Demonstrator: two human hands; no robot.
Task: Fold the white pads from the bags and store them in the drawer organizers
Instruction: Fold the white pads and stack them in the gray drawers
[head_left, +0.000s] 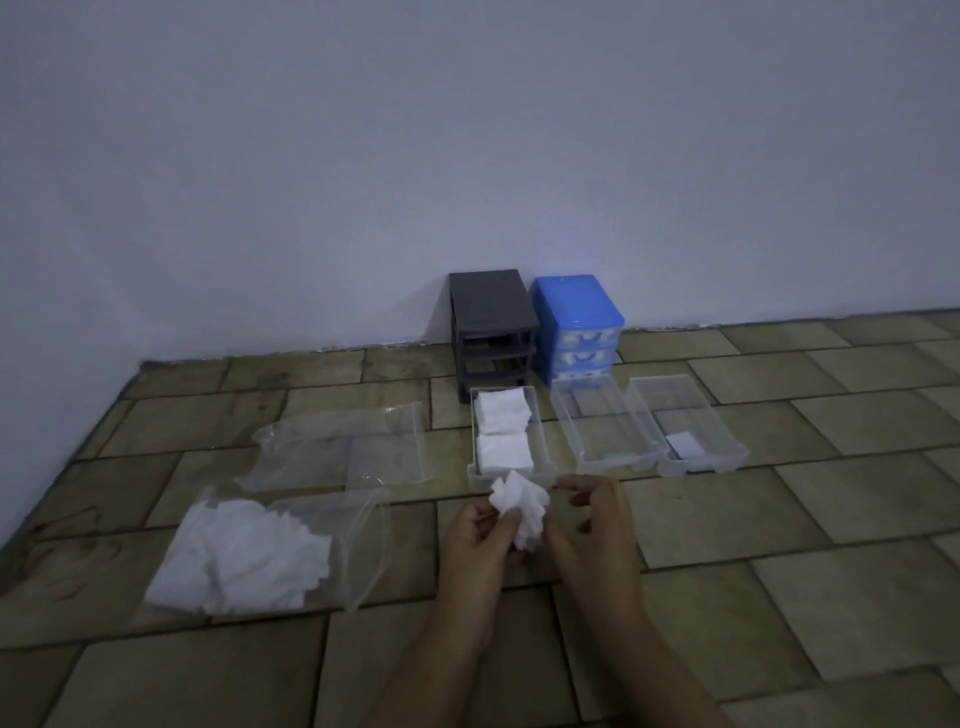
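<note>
Left hand (480, 535) and right hand (597, 525) pinching one crumpled white pad (522, 512) between them, above the tiled floor (779, 597), just before a clear drawer (474, 457) holding two neat pad stacks (504, 431). More pads loose in a bag (249, 556) at left. Dim room, pale wall (467, 156) behind.

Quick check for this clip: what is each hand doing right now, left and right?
Left hand: fingers curled on the crumpled white pad, holding it.
Right hand: pinching the same pad's right side.
</note>
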